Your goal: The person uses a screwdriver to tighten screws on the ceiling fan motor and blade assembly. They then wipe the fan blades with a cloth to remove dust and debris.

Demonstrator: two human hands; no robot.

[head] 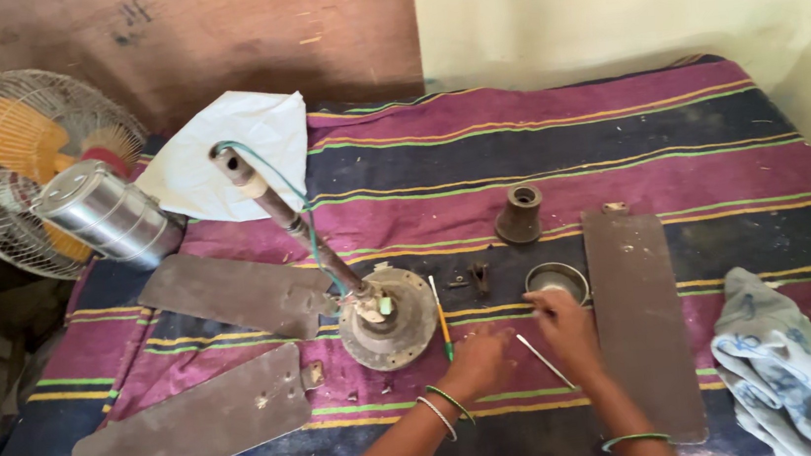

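Left arm: comes in from the near edge of the striped cloth (555, 134), forearm angled up and to the right, two bangles at the wrist.
Left hand (475, 363): knuckles up, fingers curled under; rests on the cloth just right of the fan motor (389, 317). Whether it grips anything, I cannot tell.
Screwdriver (443, 326): thin, yellow and green, lies between the motor and the left hand, tip toward the near edge.
Right arm: enters from the near edge further right, one green bangle at the wrist, forearm leaning up and left.
Right hand (564, 327): fingers drawn narrow, tips touching the near rim of the small metal cup (557, 280); nothing clearly held.
Thin rod (545, 360): pale, lies on the cloth just beside the right hand, partly under it.
Loose blade (644, 319): brown, flat, just right of the right arm.
Motor: mid-cloth, downrod (275, 206) slanting to the far left, two blades attached at its left.
Bell cover (520, 214): stands upright, beyond the cup.
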